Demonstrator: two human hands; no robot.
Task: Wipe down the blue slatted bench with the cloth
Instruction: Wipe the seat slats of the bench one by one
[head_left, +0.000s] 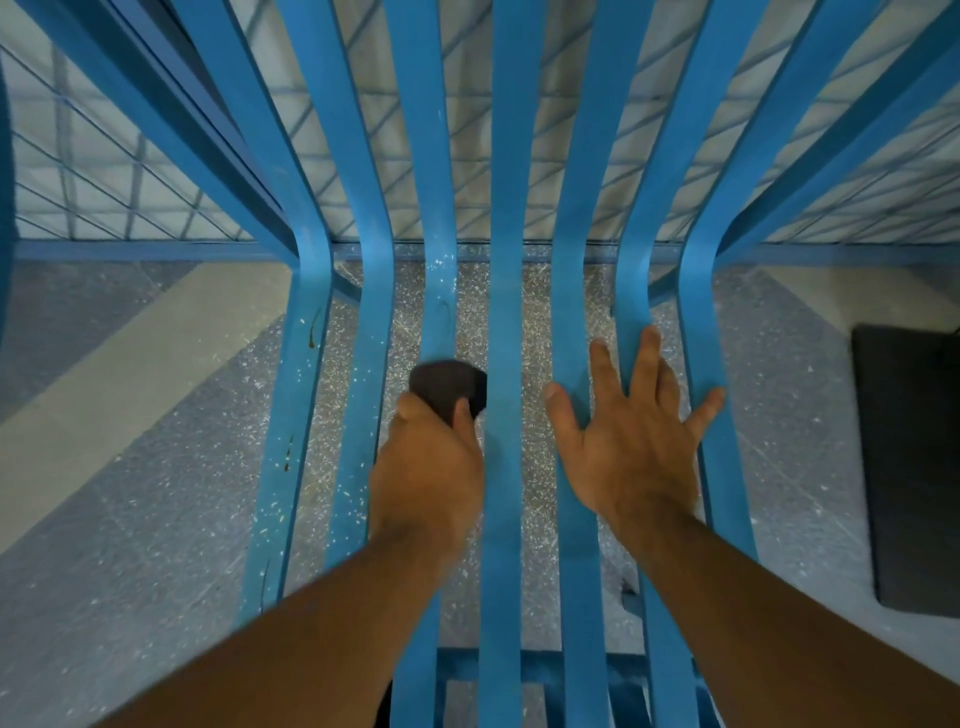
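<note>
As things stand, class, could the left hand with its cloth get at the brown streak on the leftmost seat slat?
Probably yes. The left hand grips the cloth a little right of the brown streak, with only one bare slat between them. The right hand rests flat farther right, out of the way.

narrow gaps between the bench slats (506, 312), bare slat ahead of the cloth (447, 387), right hand (631, 447) across neighbouring slats

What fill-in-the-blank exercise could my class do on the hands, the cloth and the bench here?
1. The left hand grips a dark ____.
2. The right hand rests flat on the bench, holding ____.
3. The bench's slats are painted ____.
Missing words: cloth; nothing; blue.
</note>
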